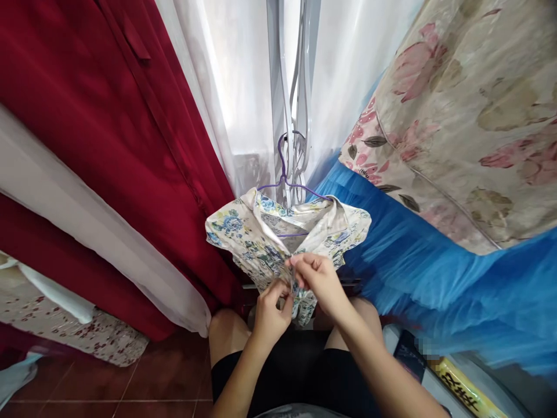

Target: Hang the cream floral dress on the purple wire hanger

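Note:
A floral blouse [256,244], off-white with blue and yellow flowers and short sleeves, hangs on a purple wire hanger [282,168] in front of me. Its collar lies spread in a V at the neck. Just below that V, my right hand [315,276] pinches the front edge of the blouse. Slightly lower and to the left, my left hand [273,305] also has its fingers closed on the front edge. Whatever small part lies between the fingertips is too small to make out. The lower part of the blouse is partly hidden behind my hands.
The purple hanger hooks onto a grey-white rack [287,69] before white curtains [235,69]. Red drapes [174,203] hang to the left. A floral cloth [461,116] and blue tulle [426,278] hang at the right. A yellow package [465,386] lies at the lower right.

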The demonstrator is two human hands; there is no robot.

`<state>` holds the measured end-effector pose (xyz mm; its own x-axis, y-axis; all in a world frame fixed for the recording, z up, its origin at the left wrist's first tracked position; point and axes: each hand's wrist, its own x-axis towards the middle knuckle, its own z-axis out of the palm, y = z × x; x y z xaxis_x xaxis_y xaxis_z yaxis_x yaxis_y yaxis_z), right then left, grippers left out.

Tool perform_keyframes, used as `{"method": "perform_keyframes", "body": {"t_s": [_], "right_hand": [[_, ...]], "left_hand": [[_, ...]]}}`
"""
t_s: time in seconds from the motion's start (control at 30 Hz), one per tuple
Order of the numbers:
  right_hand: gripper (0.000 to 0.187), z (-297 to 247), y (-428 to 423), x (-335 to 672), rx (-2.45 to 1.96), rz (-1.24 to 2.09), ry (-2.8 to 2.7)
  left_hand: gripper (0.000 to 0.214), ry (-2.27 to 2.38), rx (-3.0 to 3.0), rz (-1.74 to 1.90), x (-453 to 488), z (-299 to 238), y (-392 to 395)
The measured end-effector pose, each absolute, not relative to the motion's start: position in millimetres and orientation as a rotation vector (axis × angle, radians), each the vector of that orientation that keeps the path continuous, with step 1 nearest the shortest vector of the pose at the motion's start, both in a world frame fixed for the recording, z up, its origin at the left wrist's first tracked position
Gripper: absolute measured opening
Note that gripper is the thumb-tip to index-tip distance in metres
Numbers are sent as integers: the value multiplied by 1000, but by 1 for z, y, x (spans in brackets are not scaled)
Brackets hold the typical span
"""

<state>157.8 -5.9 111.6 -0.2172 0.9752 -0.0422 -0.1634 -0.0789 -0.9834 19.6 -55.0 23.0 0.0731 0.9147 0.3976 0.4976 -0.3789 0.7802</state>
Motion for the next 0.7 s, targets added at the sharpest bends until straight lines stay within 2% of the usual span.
{"method": "perform_keyframes", "body": {"t_s": [0.13,0.2,0.3,0.37,0.43,0.57,0.63,0.7], "right_hand": [[28,164,33,160,-885,1369,-1212],[28,182,42,157,-799,1326,-1186],[24,190,41,153,-754,1294,-1156],[21,184,35,154,-762,1283,-1154],[19,176,30,156,-762,1270,-1165],[19,171,27,161,-752,1244,-1219],[21,174,26,162,-752,1219,-1257],[22,176,24,162,-748,1191,-1287]], "left_hand": [[12,1537,2137,849,40,42,-63],[20,1549,2220,686,49,46,-63],[21,1467,2233,626,48,47,-54],[12,1391,2177,769,37,53,-43],[11,1367,2086,1066,23,71,-29],[37,1321,2010,1636,1,136,3],[37,1220,2165,1645,-2,167,20],[21,1097,2370,1569,-2,187,33]]}}
